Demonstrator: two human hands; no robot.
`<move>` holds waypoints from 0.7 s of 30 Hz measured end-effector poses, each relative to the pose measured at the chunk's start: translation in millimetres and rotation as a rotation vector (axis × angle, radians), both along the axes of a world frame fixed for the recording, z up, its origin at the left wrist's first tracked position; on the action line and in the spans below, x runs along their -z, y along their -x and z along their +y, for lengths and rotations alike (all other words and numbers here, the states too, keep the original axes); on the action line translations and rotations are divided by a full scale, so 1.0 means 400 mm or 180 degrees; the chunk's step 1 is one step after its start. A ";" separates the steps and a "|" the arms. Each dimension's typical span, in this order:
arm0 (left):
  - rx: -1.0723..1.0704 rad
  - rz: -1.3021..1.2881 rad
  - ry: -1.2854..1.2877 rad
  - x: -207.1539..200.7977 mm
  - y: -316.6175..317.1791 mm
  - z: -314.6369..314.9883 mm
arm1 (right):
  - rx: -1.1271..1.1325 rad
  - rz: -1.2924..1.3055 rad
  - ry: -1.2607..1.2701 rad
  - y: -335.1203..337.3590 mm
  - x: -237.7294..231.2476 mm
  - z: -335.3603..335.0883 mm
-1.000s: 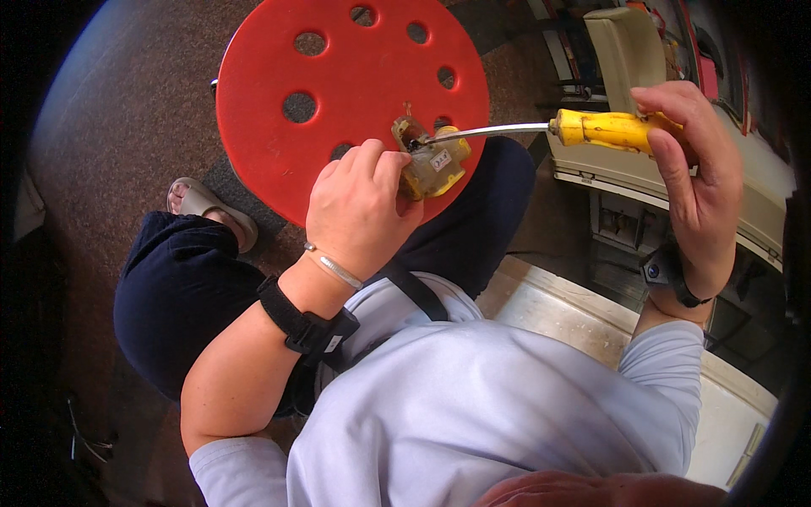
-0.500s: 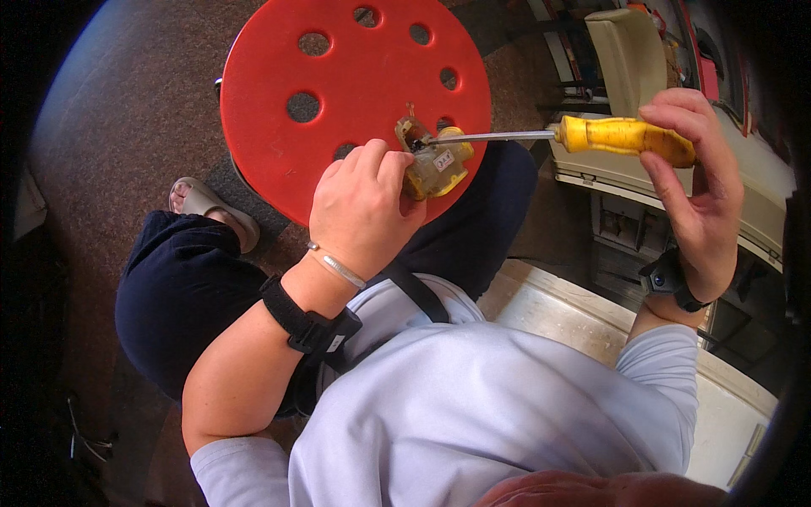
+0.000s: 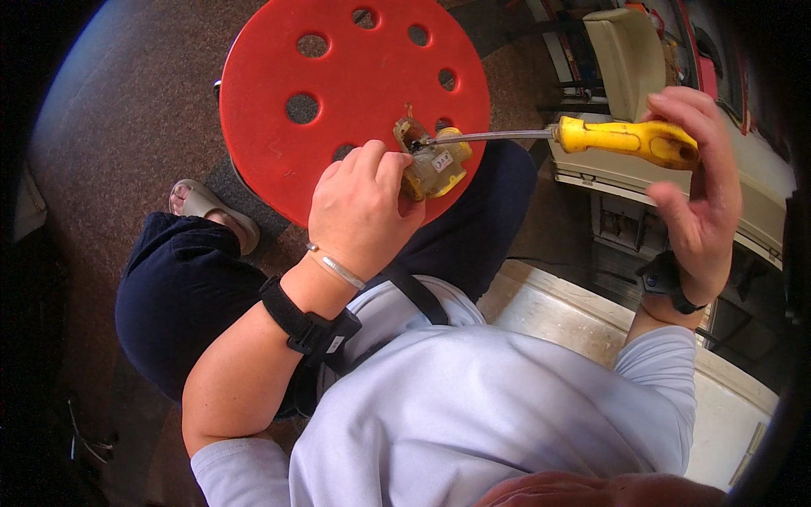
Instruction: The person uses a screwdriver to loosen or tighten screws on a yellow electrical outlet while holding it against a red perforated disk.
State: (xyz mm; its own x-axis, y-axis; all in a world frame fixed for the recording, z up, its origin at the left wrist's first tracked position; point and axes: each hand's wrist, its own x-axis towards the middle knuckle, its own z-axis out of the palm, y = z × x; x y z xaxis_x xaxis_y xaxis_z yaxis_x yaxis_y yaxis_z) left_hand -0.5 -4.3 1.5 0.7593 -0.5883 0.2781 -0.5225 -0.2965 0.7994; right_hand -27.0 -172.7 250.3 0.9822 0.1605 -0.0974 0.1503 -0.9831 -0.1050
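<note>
My left hand [image 3: 359, 190] is closed on a small, worn yellowish see-through plastic housing [image 3: 439, 169], pressing it to the red stool seat [image 3: 355, 76]. A white label is on its side, and dark metal parts show in its open recess. The tip of a yellow-handled screwdriver [image 3: 621, 141] reaches into that recess; its shaft lies nearly level, pointing left. At the handle's butt end, my right hand [image 3: 705, 177] is open, thumb well away below the handle and fingers extended above and behind it. The handle's end is against or just before the fingers; contact is unclear.
Round holes pierce the stool seat. My knees are on either side below it, and a sandalled foot [image 3: 211, 211] rests on the speckled floor [image 3: 144, 110]. To the right are a beige cabinet [image 3: 625, 177] and a cream panel [image 3: 625, 59].
The thumb and fingers of my right hand have spread off the screwdriver handle, which has turned slightly about its shaft. My left hand and the housing stay in place.
</note>
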 end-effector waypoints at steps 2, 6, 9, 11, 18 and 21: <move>-0.0011 0.0001 0.0023 0.000 0.000 0.000 | 0.0403 0.0065 -0.0186 0.015 0.001 -0.009; -0.0028 -0.0023 0.0066 0.002 0.001 -0.002 | 0.0183 -0.0034 -0.0169 0.012 0.002 -0.003; -0.0017 -0.0022 0.0036 0.001 0.001 0.000 | 0.0244 -0.0041 -0.0120 0.006 0.006 0.018; -0.0012 -0.0015 0.0024 0.001 0.001 0.001 | 0.0630 0.0137 -0.0050 0.010 0.007 0.012; 0.0050 0.0031 -0.0059 -0.006 0.002 0.003 | 0.1125 -0.0126 -0.0312 0.035 0.006 -0.039; 0.0095 0.0039 -0.0153 -0.004 0.008 0.000 | 0.1998 -0.0615 -0.1863 0.051 0.048 -0.147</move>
